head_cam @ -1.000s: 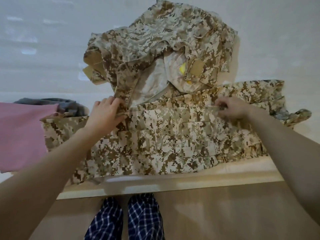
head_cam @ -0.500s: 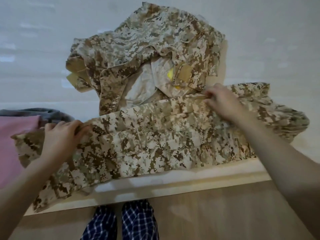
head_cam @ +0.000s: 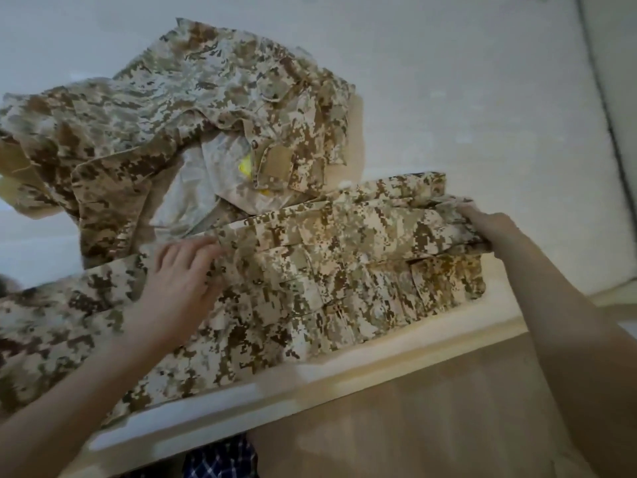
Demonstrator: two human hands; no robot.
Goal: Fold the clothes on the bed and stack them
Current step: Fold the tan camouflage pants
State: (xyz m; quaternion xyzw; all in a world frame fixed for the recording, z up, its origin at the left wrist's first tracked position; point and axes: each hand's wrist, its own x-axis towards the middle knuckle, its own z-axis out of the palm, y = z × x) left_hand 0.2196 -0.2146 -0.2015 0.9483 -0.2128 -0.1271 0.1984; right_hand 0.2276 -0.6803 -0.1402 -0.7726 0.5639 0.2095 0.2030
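Desert-camouflage trousers (head_cam: 310, 281) lie flattened along the near edge of the white bed (head_cam: 482, 98). My left hand (head_cam: 179, 281) presses flat on the cloth near its middle, fingers spread. My right hand (head_cam: 482, 225) grips the right end of the trousers, which is lifted and doubled back over the rest. Behind them a crumpled camouflage jacket (head_cam: 193, 108) lies in a heap, its pale lining and a yellow tag showing.
The bed's cream front edge (head_cam: 310, 384) runs across the bottom, with a wooden panel (head_cam: 413, 426) below it. Blue checked trouser legs (head_cam: 220, 460) show at the bottom. A wall edge (head_cam: 606, 98) rises at the right.
My right hand slid to the trousers' right end and lifted it over toward the middle. My left hand moved right to the trousers' middle. The view shifted right, so the pink garment is out of frame.
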